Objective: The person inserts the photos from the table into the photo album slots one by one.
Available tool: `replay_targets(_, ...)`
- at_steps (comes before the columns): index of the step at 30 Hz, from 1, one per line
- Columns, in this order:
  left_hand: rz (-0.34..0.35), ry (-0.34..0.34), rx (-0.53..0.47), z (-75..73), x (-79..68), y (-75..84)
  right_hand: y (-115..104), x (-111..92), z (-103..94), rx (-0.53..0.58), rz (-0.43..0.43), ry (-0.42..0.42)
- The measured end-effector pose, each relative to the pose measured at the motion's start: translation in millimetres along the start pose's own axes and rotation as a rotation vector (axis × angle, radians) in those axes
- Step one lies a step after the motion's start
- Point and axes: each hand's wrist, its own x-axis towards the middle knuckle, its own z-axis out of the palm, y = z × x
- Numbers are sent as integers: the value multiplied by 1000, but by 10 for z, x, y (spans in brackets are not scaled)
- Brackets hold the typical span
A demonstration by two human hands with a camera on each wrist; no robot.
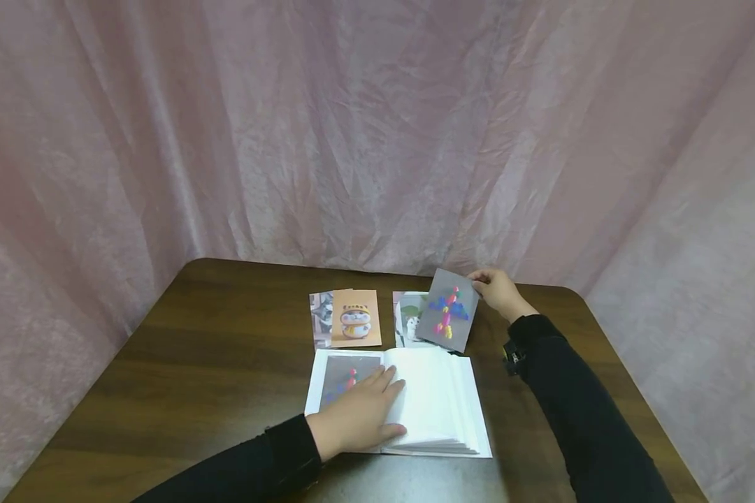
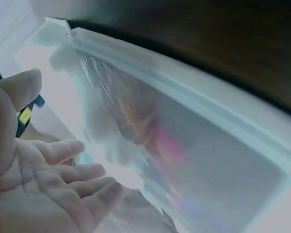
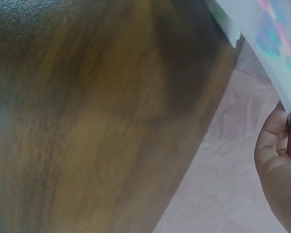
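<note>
A white photo album [image 1: 424, 402] lies open at the front middle of the table. Its left page holds a grey picture [image 1: 335, 372] with a colourful figure, partly covered by my left hand [image 1: 360, 413]. That hand's fingers are spread out over the album near the fold; the left wrist view shows the palm and the clear sleeve over the picture [image 2: 223, 160]. At the back right, my right hand [image 1: 502, 293] pinches a grey photo card [image 1: 437, 325] by its edge between thumb and fingers. The card is tilted and bears a pink, blue and yellow figure.
Behind the album lie a card with a cartoon cat [image 1: 356, 327] on orange and, partly under it, a grey-toned card [image 1: 320, 316]. A card with a white animal [image 1: 410, 320] lies partly behind the raised card. Pink curtain [image 1: 365, 140] hangs behind the brown table [image 1: 195, 391].
</note>
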Motion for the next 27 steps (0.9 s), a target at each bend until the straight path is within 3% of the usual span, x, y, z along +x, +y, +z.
replay_targets(9,55,-11,74,69,160,175,-187,-4,71,66,-22,72)
replay_targets(16,54,-1,110,120,175,220,-262,3,205,241,12,102)
replay_targets(27,43,8,138,131,146,267,-364,-60,551,307,73,94)
